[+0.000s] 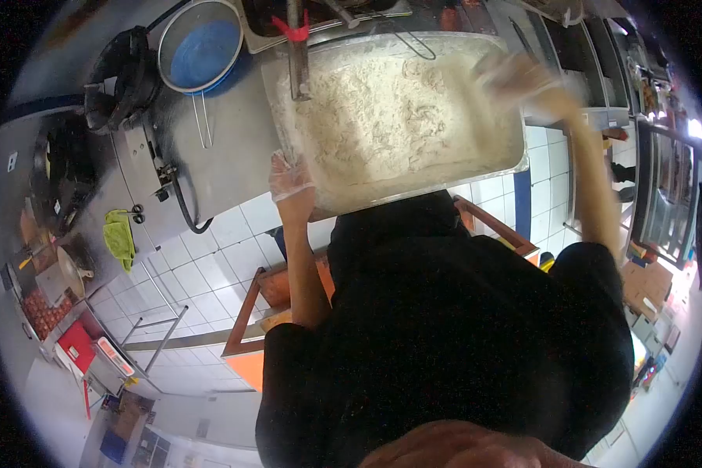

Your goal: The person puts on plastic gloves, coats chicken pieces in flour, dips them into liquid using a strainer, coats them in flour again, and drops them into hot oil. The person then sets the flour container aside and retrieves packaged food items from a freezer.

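A large metal tray (pixel 343 204) holds pale flour (pixel 382 109) with lumpy, coated pieces in it. At the tray's left edge is my left hand (pixel 291 178), in a clear flour-dusted glove, with its fingers wrapped on the rim. My right hand (pixel 515 82), also gloved, is over the tray's right end and smeared by motion; its fingers and anything in them cannot be made out.
Left of the tray, a sieve (pixel 203 51) rests over a blue bowl on the steel counter (pixel 234 171). A metal tap (pixel 298 62) with a red tie overhangs the tray. Green cloth (pixel 119 240) and scissors (pixel 137 213) lie farther left.
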Demonstrator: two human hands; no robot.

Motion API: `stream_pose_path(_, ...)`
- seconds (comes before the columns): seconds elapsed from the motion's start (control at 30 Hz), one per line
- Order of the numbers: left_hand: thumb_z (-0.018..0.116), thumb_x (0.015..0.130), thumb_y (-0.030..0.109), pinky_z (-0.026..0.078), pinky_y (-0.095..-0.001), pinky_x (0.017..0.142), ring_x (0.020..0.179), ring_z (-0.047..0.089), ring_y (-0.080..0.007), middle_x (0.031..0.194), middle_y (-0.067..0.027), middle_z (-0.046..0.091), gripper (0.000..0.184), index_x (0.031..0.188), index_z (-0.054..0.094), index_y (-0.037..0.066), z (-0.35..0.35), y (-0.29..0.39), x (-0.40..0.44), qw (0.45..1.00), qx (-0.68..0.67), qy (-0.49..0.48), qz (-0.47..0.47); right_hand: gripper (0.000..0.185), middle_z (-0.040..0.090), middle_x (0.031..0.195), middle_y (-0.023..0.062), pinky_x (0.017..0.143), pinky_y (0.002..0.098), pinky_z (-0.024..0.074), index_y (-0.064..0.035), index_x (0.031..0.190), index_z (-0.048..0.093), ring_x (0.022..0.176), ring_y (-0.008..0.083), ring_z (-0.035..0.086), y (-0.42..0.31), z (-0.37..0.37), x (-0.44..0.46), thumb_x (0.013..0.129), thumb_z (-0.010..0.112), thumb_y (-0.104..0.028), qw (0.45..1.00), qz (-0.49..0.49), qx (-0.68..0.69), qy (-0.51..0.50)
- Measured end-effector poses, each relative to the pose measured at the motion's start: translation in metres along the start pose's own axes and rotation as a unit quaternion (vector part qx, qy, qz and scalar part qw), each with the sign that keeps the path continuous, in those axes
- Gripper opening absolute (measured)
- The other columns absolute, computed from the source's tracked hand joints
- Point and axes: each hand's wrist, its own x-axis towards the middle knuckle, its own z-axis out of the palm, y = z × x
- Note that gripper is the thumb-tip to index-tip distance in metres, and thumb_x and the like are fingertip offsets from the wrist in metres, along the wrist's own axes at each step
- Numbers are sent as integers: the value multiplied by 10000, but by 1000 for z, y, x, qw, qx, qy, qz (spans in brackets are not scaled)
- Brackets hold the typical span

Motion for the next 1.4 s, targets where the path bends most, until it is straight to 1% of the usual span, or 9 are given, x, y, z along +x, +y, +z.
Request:
stream_pose_path(0.1,636,956,214,495,-476,938,1050,635,-445,1294,-334,600,345,1267,682,71,8,-29,-8,996,5,8,86,644,507,1466,210,1234,469,319,-122,1577,365,1335,291,506,-78,95,45,978,592,-191,991,44,108,-68)
stream_pose_path(0.23,635,959,251,478,-484,983,1116,616,-461,1245,-331,621,448,1285,608,-55,14,-34,-7,981,113,53,147,507,628,1156,199,996,452,486,-31,1349,535,1086,348,632,-46,236,97,918,664,-263,969,39,-244,20)
stream_pose_path(0.6,611,908,137,442,-558,1049,1280,520,-472,1414,-278,534,324,1219,697,150,35,-66,-10,948,178,107,243,425,676,1075,241,916,425,520,-2,1195,604,1035,386,662,-30,253,92,831,670,-212,996,-38,83,-5)
stream_pose_path(0.7,654,939,203,469,-519,988,1158,593,-446,1283,-308,620,367,1255,664,17,36,-72,-3,962,147,101,209,421,665,1154,247,903,443,519,-2,1178,604,1053,389,654,-93,181,70,838,680,-238,980,11,189,-67)
stream_pose_path(0.93,663,921,200,449,-524,1035,1277,525,-434,1396,-305,526,412,1307,614,65,-5,-121,-12,910,327,72,244,535,655,1187,242,956,486,524,-48,1329,581,1104,406,646,-127,200,73,899,646,-360,998,-64,-20,21)
stream_pose_path(1.03,663,974,338,453,-483,1008,1228,531,-441,1297,-313,560,561,1341,528,-63,-43,-19,-30,995,-23,-1,-93,516,649,1186,236,980,470,511,-57,1344,573,1119,387,639,-129,158,50,953,608,-392,992,-5,52,113)
stream_pose_path(1.2,660,989,346,533,-488,854,1003,666,-454,1100,-303,665,517,1246,552,-89,-26,10,-43,951,278,132,-21,473,659,1169,165,970,439,499,-50,1257,586,1113,289,640,-33,95,-9,925,689,-371,859,87,449,230)
stream_pose_path(1.33,673,970,335,541,-490,858,1038,670,-431,1170,-315,647,529,1229,559,-112,6,18,-53,839,449,227,207,274,688,1011,108,860,402,531,-52,1084,654,987,238,660,142,191,-7,955,655,-294,576,22,750,325)
stream_pose_path(1.4,695,948,313,546,-488,863,1066,672,-424,1233,-318,635,522,1232,574,-108,13,17,-54,870,393,166,249,161,690,915,130,792,416,545,-39,967,657,915,274,678,190,211,-20,937,640,-197,613,103,717,315)
